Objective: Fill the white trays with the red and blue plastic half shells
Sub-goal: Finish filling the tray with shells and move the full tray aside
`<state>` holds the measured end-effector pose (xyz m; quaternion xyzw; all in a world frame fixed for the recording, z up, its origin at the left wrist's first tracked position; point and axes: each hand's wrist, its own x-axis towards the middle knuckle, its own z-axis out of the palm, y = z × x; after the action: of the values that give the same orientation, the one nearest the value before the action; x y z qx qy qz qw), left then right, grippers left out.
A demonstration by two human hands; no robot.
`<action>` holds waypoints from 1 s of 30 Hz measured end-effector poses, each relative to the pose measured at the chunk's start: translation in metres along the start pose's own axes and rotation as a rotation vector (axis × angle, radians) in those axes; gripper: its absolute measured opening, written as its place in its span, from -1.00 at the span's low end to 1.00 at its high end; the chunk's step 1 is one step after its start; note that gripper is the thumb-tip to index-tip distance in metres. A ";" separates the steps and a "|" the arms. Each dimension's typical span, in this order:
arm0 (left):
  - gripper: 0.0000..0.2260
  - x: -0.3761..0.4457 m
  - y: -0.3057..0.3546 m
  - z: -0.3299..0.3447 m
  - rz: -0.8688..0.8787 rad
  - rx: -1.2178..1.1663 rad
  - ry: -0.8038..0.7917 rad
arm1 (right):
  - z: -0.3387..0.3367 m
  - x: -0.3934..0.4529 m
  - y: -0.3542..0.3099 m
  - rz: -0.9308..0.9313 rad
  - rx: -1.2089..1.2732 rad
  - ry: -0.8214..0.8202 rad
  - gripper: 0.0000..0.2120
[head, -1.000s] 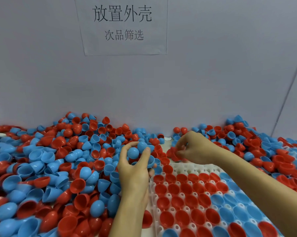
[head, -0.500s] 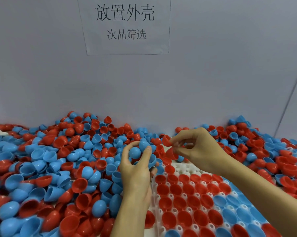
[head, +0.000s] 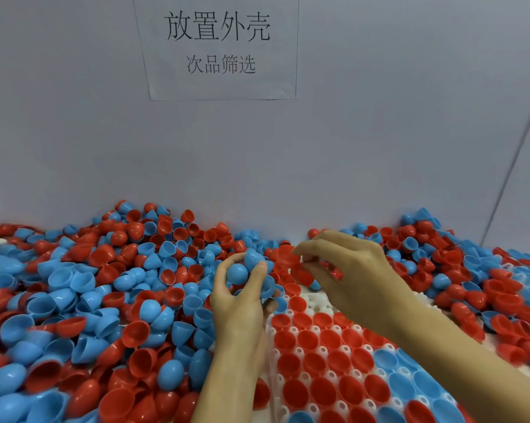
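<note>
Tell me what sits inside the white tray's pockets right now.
The white tray holds mostly red half shells, open side up, with blue half shells toward its right. A few far pockets look empty. The right hand and its forearm cover other pockets, so those can't be judged.

L hand (head: 239, 297) & R hand (head: 346, 270) raised, fingers curled.

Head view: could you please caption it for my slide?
Left hand holds blue shells; right hand pinches red ones above tray.

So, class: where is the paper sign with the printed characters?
In the head view, the paper sign hangs top centre on the grey back wall, above the shell pile.
</note>
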<state>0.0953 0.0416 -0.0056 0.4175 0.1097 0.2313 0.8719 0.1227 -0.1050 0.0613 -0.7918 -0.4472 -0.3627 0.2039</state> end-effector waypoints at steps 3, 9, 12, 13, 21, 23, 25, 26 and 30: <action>-0.83 0.001 0.000 0.000 -0.005 -0.002 0.007 | 0.001 0.005 -0.008 0.506 0.512 0.088 -0.79; -0.84 0.001 -0.001 0.000 -0.009 -0.006 0.035 | 0.004 0.009 -0.009 0.977 1.115 0.107 -0.85; -0.84 0.000 -0.001 0.000 -0.008 -0.015 0.031 | 0.006 0.008 -0.008 1.054 1.339 0.114 -0.80; -0.84 0.001 -0.001 0.000 -0.009 -0.017 0.029 | 0.007 0.007 -0.007 1.063 1.397 0.111 -0.81; -0.82 0.000 -0.001 0.001 -0.027 -0.016 0.016 | 0.006 -0.009 -0.011 0.143 0.204 0.136 -0.81; -0.81 -0.001 0.000 0.003 -0.038 -0.026 0.005 | 0.009 -0.016 -0.011 -0.053 -0.013 0.078 -0.78; -0.81 -0.002 0.001 0.005 -0.048 -0.043 -0.005 | 0.009 -0.022 -0.013 -0.122 -0.131 0.051 -0.80; -0.80 -0.003 0.001 0.006 -0.053 -0.045 -0.003 | 0.008 -0.023 -0.014 -0.136 -0.159 0.043 -0.80; -0.80 -0.004 0.002 0.006 -0.066 -0.046 0.004 | 0.003 -0.023 -0.017 -0.154 -0.163 0.015 -0.57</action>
<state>0.0938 0.0367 -0.0003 0.3931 0.1197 0.2056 0.8882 0.1016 -0.1072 0.0415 -0.7662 -0.4745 -0.4182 0.1136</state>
